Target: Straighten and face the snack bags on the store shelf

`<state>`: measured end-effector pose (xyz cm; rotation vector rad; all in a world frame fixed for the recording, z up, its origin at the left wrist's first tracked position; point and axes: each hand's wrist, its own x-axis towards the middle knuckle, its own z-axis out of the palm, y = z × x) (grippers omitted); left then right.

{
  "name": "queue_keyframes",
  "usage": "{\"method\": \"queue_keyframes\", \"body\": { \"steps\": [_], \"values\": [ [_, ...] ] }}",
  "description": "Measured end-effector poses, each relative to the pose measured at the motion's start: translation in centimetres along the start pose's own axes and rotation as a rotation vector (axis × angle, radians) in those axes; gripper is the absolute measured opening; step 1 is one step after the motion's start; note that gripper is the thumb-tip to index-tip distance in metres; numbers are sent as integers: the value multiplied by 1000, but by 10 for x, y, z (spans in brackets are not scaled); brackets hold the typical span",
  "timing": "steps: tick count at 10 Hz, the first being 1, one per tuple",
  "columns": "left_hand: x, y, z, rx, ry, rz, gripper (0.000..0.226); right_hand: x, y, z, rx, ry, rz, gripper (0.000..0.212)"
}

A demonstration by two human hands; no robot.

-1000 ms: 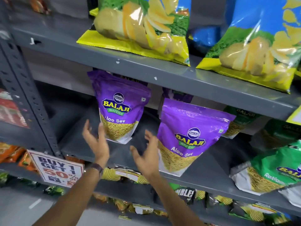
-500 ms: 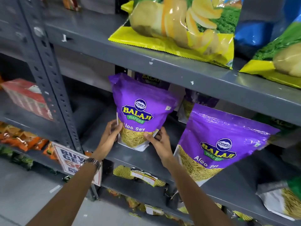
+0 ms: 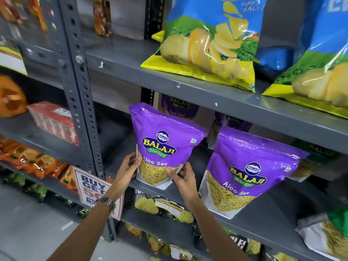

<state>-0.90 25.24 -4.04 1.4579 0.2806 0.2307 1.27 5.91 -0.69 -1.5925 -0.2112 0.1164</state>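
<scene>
A purple Aloo Sev bag (image 3: 165,142) stands upright at the front of the grey middle shelf (image 3: 263,221), label facing me. My left hand (image 3: 130,166) grips its lower left edge and my right hand (image 3: 181,178) grips its lower right corner. A second purple Aloo Sev bag (image 3: 250,170) stands to the right, leaning a little and apart from both hands. More purple bags (image 3: 178,108) sit behind in the shadow.
Large blue and yellow chip bags (image 3: 211,44) lie on the shelf above. A green and white bag (image 3: 331,234) lies at the far right. A perforated steel upright (image 3: 81,91) and a "Buy Get" sign (image 3: 92,187) stand left. Small packets fill the lower shelves.
One second ago both hands were open in front of the shelf. They closed on the bottom of the left purple bag, and the view has shifted left and nearer.
</scene>
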Motion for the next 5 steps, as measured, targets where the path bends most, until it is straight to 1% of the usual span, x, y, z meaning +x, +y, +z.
{"method": "queue_keyframes", "body": {
  "steps": [1,2,3,4,5],
  "values": [
    [-17,5,14,-40,222,166,50,-17,-10,3,34,113,-17,44],
    [-49,22,34,-59,371,444,35,-50,-27,-5,-106,329,-259,35],
    [-81,57,64,-9,326,683,30,-78,-60,-20,-280,375,-570,29],
    [-97,124,114,52,248,1026,32,-82,-116,-54,-467,473,-923,29],
    [-106,202,159,158,278,1245,39,-80,-189,-93,-612,641,-1220,31]
  ]
}}
